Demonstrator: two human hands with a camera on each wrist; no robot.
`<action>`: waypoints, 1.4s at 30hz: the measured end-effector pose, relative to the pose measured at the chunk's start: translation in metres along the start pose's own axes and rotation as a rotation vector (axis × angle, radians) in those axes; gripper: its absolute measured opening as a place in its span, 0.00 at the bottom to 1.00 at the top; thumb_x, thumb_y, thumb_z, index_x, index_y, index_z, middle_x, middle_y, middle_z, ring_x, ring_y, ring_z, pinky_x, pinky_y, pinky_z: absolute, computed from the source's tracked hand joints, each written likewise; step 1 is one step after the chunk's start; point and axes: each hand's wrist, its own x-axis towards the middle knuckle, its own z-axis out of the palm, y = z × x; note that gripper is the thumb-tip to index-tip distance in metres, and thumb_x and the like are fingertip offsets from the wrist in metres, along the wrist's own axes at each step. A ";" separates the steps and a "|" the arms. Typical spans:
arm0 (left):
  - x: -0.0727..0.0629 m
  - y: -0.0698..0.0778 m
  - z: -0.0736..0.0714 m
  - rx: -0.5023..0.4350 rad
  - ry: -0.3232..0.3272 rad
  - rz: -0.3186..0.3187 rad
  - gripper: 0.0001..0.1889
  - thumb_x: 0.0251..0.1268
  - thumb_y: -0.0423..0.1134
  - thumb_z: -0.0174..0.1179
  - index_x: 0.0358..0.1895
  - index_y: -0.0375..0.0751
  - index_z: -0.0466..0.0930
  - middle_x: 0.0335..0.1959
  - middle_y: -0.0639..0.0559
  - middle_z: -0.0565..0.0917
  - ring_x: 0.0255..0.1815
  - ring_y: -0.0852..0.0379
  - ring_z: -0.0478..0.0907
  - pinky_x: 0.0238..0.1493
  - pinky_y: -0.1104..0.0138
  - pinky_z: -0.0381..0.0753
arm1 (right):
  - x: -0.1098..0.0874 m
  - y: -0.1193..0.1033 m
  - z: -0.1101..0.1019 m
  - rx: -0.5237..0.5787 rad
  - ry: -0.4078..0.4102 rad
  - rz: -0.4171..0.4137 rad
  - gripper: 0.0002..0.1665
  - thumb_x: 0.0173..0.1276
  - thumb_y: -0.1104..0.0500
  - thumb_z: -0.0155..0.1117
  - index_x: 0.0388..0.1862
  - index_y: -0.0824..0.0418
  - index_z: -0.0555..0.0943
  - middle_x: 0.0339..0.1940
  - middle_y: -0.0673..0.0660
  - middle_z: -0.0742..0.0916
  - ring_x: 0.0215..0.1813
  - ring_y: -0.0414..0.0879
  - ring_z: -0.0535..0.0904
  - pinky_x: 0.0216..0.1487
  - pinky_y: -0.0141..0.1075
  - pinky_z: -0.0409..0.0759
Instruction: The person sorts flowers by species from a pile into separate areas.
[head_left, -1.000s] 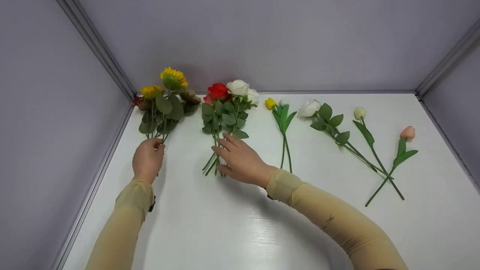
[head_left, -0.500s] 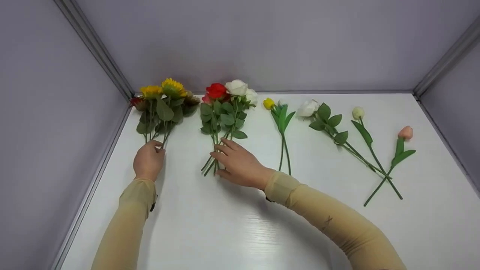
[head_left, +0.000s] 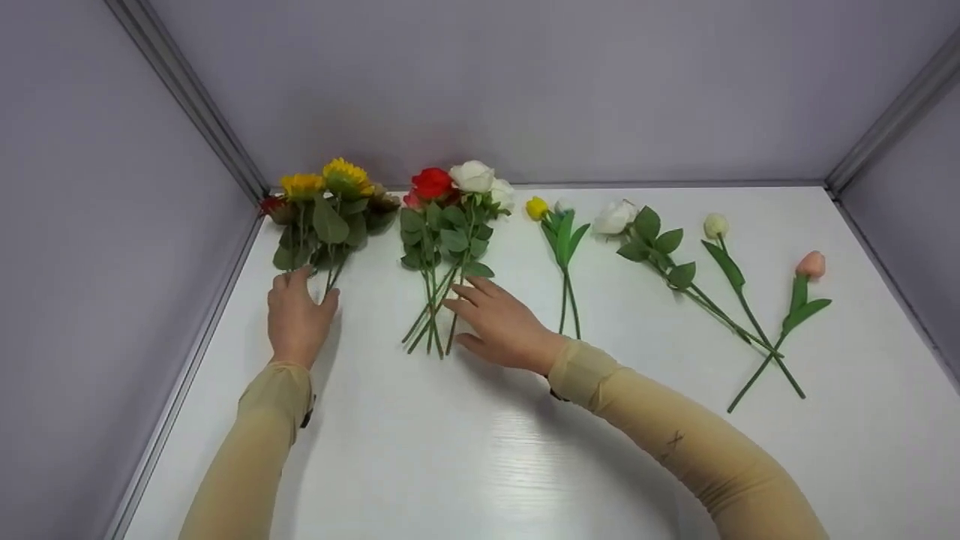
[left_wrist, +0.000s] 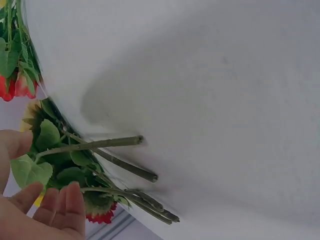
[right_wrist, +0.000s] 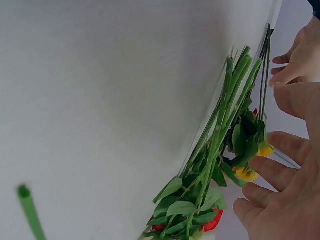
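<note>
At the left, a bunch with yellow sunflowers, a dark red flower and a brownish one lies against the back wall. My left hand is over its stems, thumb and fingers spread apart; the left wrist view shows the cut stem ends loose on the tabletop. Beside it lies a bunch of a red rose and white roses, stems crossing toward me. My right hand hovers at the right of these stems, fingers extended, holding nothing. In the right wrist view the rose stems are apart from the fingers.
Right of the roses lie a yellow tulip and a pale one with crossed stems. Farther right are a white rose, a cream tulip and a pink tulip. Grey walls enclose the white table.
The sunflower bunch has been lowered to the table, and my left hand has let go of its stems and spread its fingers. My right hand has drawn back slightly right from the rose stems.
</note>
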 end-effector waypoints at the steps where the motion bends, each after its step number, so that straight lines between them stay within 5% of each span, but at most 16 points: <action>1: 0.000 0.003 0.002 0.006 0.017 0.038 0.33 0.74 0.44 0.62 0.76 0.33 0.65 0.70 0.31 0.66 0.71 0.33 0.63 0.66 0.42 0.70 | -0.003 0.005 -0.002 0.000 0.012 0.013 0.33 0.76 0.50 0.66 0.75 0.60 0.72 0.75 0.64 0.73 0.80 0.61 0.59 0.80 0.48 0.54; 7: -0.012 0.039 0.021 0.040 -0.005 0.330 0.37 0.74 0.47 0.62 0.80 0.40 0.59 0.77 0.37 0.60 0.78 0.38 0.55 0.74 0.43 0.61 | -0.027 0.048 -0.017 0.005 0.108 0.156 0.28 0.77 0.52 0.64 0.71 0.62 0.76 0.69 0.63 0.78 0.74 0.61 0.67 0.76 0.51 0.62; 16: -0.055 0.117 0.065 0.184 -0.221 0.785 0.37 0.73 0.49 0.64 0.80 0.43 0.61 0.79 0.42 0.60 0.81 0.40 0.52 0.81 0.50 0.43 | -0.090 0.129 -0.049 0.129 0.295 0.488 0.19 0.77 0.56 0.63 0.60 0.66 0.83 0.57 0.64 0.85 0.60 0.63 0.77 0.62 0.56 0.74; 20: -0.077 0.145 0.083 0.236 -0.331 0.933 0.38 0.74 0.52 0.62 0.81 0.45 0.59 0.81 0.42 0.58 0.82 0.43 0.51 0.81 0.51 0.42 | -0.124 0.162 -0.064 0.148 0.345 0.620 0.15 0.75 0.60 0.61 0.52 0.68 0.86 0.50 0.67 0.86 0.55 0.64 0.79 0.57 0.58 0.76; 30: -0.125 0.199 0.131 0.350 -0.498 1.142 0.40 0.75 0.59 0.58 0.83 0.52 0.55 0.82 0.47 0.56 0.83 0.47 0.49 0.81 0.55 0.40 | -0.206 0.203 -0.091 0.149 0.215 0.749 0.14 0.76 0.60 0.57 0.46 0.70 0.85 0.43 0.69 0.87 0.42 0.63 0.82 0.44 0.58 0.77; 37: -0.152 0.230 0.157 0.426 -0.553 1.224 0.40 0.75 0.62 0.56 0.83 0.55 0.54 0.82 0.50 0.56 0.82 0.50 0.50 0.81 0.56 0.43 | -0.244 0.194 -0.093 0.155 0.066 0.757 0.14 0.75 0.60 0.58 0.43 0.69 0.86 0.37 0.62 0.87 0.33 0.52 0.79 0.36 0.48 0.76; 42: -0.166 0.249 0.169 0.469 -0.559 1.257 0.39 0.74 0.63 0.55 0.83 0.56 0.55 0.82 0.52 0.58 0.82 0.51 0.51 0.81 0.56 0.47 | -0.259 0.183 -0.092 0.118 -0.006 0.762 0.16 0.71 0.59 0.62 0.45 0.72 0.86 0.41 0.68 0.88 0.37 0.58 0.84 0.37 0.55 0.81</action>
